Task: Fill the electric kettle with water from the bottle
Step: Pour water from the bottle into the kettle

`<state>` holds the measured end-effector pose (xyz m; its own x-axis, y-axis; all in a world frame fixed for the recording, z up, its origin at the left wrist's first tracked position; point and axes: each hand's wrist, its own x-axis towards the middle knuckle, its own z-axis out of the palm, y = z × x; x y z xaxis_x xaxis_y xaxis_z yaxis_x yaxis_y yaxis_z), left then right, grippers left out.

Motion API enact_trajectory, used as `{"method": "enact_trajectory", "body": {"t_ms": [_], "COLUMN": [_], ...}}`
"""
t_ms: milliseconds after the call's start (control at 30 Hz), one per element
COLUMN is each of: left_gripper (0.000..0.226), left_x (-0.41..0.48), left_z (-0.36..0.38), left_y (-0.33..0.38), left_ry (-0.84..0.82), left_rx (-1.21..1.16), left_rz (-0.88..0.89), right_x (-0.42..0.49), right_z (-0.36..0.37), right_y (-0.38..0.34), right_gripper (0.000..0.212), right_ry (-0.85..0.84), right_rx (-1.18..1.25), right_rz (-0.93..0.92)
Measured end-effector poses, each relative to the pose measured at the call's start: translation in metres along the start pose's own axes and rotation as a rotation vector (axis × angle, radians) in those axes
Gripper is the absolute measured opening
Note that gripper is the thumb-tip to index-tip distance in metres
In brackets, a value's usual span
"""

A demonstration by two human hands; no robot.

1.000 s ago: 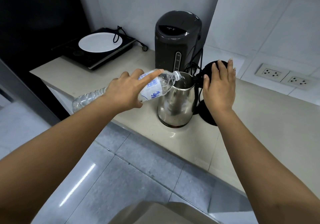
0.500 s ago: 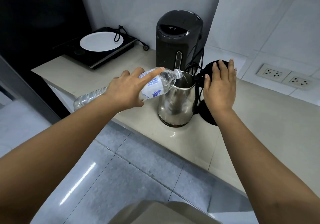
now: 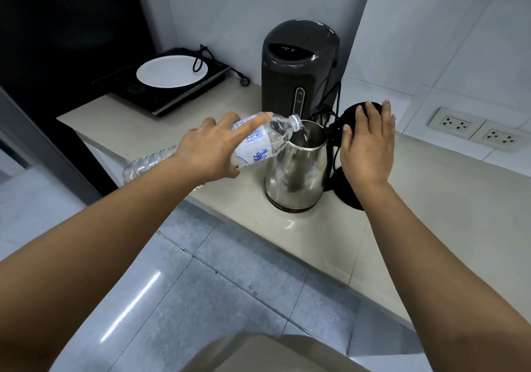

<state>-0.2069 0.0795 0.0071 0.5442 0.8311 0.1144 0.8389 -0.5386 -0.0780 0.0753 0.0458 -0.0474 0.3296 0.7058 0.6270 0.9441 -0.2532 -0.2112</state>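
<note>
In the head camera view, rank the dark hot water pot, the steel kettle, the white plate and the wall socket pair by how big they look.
1. dark hot water pot
2. steel kettle, nearer the camera yet smaller
3. white plate and wall socket pair: look about alike, both seen slantwise, so unranked
</note>
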Motion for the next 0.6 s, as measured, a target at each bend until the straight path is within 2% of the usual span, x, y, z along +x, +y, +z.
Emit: {"method": "enact_trajectory", "body": {"t_ms": [600], "left_gripper": [0.121], "left_x": [0.0010], "left_z": [0.0007], "left_y": [0.0012], "left_ry": [-0.004], "left_rx": [-0.008], "left_rz": [0.001], "right_x": [-0.0004], "right_z": [0.0008], "right_y": [0.0000], "right_gripper": [0.049], "right_ry": [0.017], "right_rx": [0.004], "right_rz": [-0.002]}}
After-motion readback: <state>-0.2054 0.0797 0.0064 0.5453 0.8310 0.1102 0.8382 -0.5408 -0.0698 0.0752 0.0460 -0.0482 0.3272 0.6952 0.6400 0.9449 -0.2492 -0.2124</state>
